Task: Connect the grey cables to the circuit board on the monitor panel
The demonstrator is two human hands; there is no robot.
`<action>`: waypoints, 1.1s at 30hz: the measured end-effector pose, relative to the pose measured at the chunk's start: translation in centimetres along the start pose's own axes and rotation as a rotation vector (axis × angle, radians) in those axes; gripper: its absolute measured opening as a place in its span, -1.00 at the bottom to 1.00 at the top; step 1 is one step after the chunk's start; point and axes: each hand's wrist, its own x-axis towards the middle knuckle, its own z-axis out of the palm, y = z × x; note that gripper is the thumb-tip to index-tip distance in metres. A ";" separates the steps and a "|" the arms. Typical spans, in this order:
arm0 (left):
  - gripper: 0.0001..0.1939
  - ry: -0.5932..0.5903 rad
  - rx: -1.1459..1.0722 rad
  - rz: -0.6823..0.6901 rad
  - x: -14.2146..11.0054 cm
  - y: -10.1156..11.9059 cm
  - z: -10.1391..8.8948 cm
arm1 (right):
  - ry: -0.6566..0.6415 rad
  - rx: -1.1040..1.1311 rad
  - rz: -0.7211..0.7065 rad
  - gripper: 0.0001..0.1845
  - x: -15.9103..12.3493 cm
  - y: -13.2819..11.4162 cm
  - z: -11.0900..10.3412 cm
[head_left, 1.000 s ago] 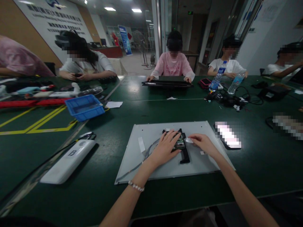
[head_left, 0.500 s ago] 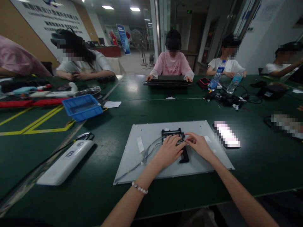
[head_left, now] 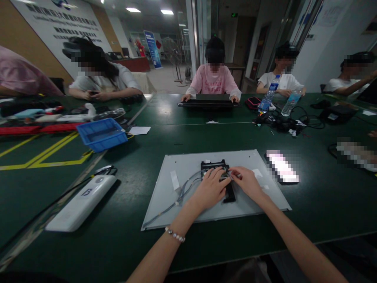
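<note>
Right hand has moved inward, fingers nearly meeting, any grip unclear to me; should the spread left hand shift, it could tug the thin grey cables.

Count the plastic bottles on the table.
2. Both are toward the far right of the table, near the dark cables: the left bottle and, beside it, the right bottle. Others could be hidden.

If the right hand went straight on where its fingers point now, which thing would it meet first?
Probably the left hand, whose fingertips lie close to those of the right hand; depth is unclear, so the black frame beneath might come first.
</note>
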 end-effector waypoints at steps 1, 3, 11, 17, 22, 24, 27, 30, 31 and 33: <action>-0.62 0.003 0.008 -0.002 0.0 0.0 0.0 | -0.009 -0.033 -0.014 -0.74 0.0 -0.1 0.0; -0.63 0.007 0.022 -0.003 -0.1 0.1 0.0 | -0.028 -0.104 -0.045 -0.74 -0.1 -0.3 0.0; -0.65 0.013 0.059 0.008 0.0 0.1 0.2 | -0.012 -0.363 -0.098 -0.75 -0.3 -0.6 0.4; -0.63 0.024 0.085 0.014 0.1 0.3 0.2 | 0.005 -0.361 -0.103 -0.79 -0.4 -0.6 0.4; -0.63 0.026 0.088 0.002 0.1 0.4 0.2 | 0.004 -0.288 -0.086 -0.77 -0.4 -0.5 0.2; -0.63 0.026 0.086 -0.001 0.1 0.5 0.2 | 0.004 -0.236 -0.074 -0.76 -0.3 -0.3 0.1; -0.62 0.021 0.077 -0.002 0.1 0.4 0.1 | 0.007 -0.162 -0.053 -0.75 -0.2 0.2 0.1; -0.60 0.016 0.067 -0.007 0.1 0.3 0.0 | 0.025 -0.082 -0.037 -0.77 -0.1 0.3 -0.1; -0.59 0.015 0.063 -0.010 0.1 0.4 0.0 | 0.035 -0.055 -0.033 -0.77 -0.1 0.3 -0.1; -0.54 0.015 0.050 -0.015 0.1 0.5 -0.1 | 0.066 -0.013 -0.018 -0.78 0.0 0.3 -0.3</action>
